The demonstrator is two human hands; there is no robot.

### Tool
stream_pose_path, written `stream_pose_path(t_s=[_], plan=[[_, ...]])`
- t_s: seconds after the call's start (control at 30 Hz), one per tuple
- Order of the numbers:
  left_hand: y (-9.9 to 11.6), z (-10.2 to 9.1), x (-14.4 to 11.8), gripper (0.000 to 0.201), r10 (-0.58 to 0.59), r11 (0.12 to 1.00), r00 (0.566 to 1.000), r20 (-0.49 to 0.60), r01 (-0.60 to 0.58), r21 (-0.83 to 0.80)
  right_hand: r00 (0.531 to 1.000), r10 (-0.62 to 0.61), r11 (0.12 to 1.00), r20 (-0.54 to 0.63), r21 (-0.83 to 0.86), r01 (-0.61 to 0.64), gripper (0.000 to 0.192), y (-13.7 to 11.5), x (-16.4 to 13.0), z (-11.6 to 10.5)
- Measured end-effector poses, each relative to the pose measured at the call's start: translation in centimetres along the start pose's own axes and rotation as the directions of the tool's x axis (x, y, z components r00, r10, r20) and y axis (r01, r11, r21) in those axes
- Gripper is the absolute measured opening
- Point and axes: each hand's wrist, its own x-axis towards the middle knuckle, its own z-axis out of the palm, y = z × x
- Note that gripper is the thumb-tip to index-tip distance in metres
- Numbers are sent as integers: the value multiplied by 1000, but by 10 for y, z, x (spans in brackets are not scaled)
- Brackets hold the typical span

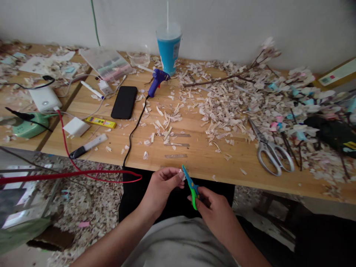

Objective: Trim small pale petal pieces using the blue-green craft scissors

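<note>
Just off the table's front edge, my left hand [166, 184] pinches a small whitish scrap [182, 174] between thumb and fingertips. My right hand [210, 202] grips small blue and green scissors [191, 187], their blades pointing up and away from me beside the scrap. Whether the blades touch the scrap I cannot tell. On the wooden table [194, 163] ahead of both hands lie several thin clear strips [176, 156] and pale shavings [167, 122].
Large metal scissors [274, 154] lie at the right by a heap of pale scraps [228, 100] with a twig [219, 80]. Further back are a purple glue gun [158, 81], a blue cup [168, 48] and a phone [124, 102]. A red cable [111, 172] loops past the front edge.
</note>
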Motion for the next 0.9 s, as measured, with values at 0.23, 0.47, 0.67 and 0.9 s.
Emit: stream_pose_path(t_s=[0.23,0.47,0.67,0.9], plan=[[1,-5,1,20,9,1000,1000,0,-9,7,999,25,998,-36,66,-23,25,8,2,0],[5,4,-3,23,-41,982,999,-29,35,-188,993,44,942,-110,337,-4,36,1,-3,4],[-1,9,-5,17,-20,971,998,-60,5,-241,999,-37,990,3,139,36,29,-2,-12,11],[-12,16,-8,20,-25,967,999,-31,16,-255,997,-56,998,-46,-29,54,18,2,-12,18]])
